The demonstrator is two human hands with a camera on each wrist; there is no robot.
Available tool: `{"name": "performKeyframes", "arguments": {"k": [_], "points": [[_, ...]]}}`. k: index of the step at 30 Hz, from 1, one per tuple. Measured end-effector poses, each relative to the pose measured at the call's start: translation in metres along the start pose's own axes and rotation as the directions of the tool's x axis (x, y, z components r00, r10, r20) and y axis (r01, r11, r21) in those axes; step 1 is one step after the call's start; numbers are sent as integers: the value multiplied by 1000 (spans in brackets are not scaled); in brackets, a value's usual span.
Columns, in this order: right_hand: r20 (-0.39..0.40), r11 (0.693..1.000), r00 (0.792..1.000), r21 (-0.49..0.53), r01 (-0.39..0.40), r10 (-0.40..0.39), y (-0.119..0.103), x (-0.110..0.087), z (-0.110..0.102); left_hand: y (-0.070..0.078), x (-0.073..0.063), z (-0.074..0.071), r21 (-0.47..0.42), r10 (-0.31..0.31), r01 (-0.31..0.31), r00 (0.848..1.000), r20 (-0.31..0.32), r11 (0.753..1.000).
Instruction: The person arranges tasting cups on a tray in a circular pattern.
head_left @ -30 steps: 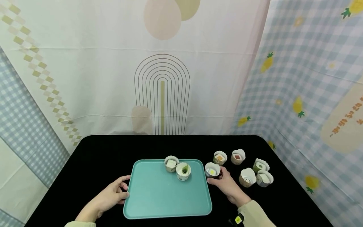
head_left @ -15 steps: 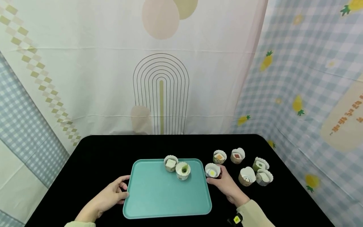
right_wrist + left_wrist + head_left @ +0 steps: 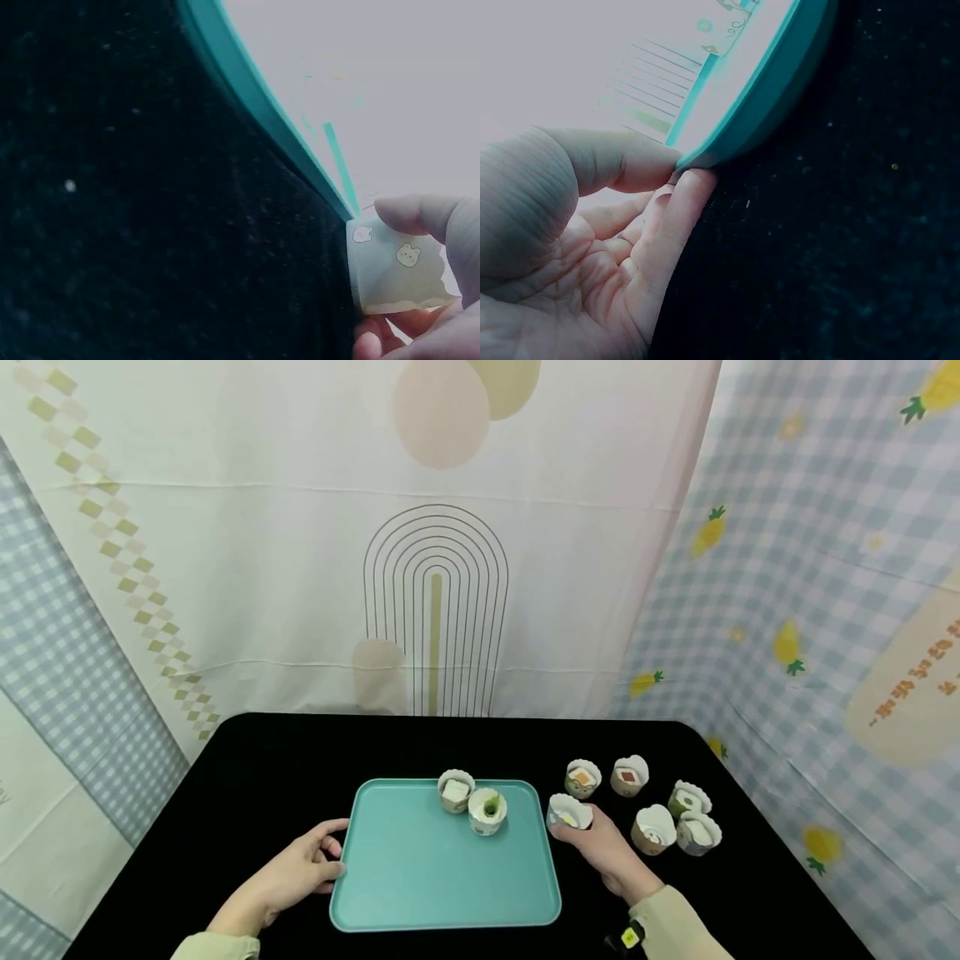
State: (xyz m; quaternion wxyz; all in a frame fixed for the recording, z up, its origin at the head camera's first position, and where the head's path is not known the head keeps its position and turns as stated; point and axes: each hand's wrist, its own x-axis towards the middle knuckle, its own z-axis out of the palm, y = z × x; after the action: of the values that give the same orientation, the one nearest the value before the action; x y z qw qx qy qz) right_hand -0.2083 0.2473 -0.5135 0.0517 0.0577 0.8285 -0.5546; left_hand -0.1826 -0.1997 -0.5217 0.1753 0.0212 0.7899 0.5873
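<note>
In the head view my right hand [image 3: 603,852] grips a paper baking cup [image 3: 570,812] just off the right edge of a teal tray [image 3: 442,881]. Something white and yellow lies inside that cup, which tilts a little. Bear faces are printed on the cup wall [image 3: 394,270] in the right wrist view, where the thumb presses one side and fingers lie on the other. My left hand [image 3: 296,870] is at the tray's left edge; the left wrist view has its thumb and a finger pinching the tray rim [image 3: 742,105]. Two filled baking cups [image 3: 487,812] stand at the tray's far right.
Several more baking cups with small contents stand on the black table [image 3: 300,752] at right, among them one with an orange-topped piece [image 3: 582,778] and one with a brown-topped piece [image 3: 629,775]. Patterned cloths [image 3: 300,568] hang behind and beside the table.
The cup in my right hand has tilted and my thumb has risen slightly on its front. My left hand stays at the tray edge. The head view has shifted a little.
</note>
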Motion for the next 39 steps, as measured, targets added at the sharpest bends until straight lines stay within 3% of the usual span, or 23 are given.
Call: {"name": "performKeyframes", "arguments": {"k": [5, 13, 23, 31, 39], "points": [[0, 1000, 1000, -17, 8, -8, -4, -2, -2, 1, 0, 1, -1, -13, 13, 1000, 1, 1000], [59, 989, 991, -84, 124, -119, -21, -15, 9, 4, -2, 1, 4, -16, 16, 1000, -22, 1000], [203, 925, 951, -255, 280, -232, -31, -23, 25, 1, -2, 1, 2, -6, 6, 1000, -17, 1000], [279, 914, 937, -281, 291, -213, -31, -25, 35, 0, -1, 1, -1, -6, 6, 1000, -16, 1000], [289, 909, 936, -301, 288, -200, -29, -27, 47, 0, -1, 1, -1, 3, -4, 1000, -9, 1000]]}}
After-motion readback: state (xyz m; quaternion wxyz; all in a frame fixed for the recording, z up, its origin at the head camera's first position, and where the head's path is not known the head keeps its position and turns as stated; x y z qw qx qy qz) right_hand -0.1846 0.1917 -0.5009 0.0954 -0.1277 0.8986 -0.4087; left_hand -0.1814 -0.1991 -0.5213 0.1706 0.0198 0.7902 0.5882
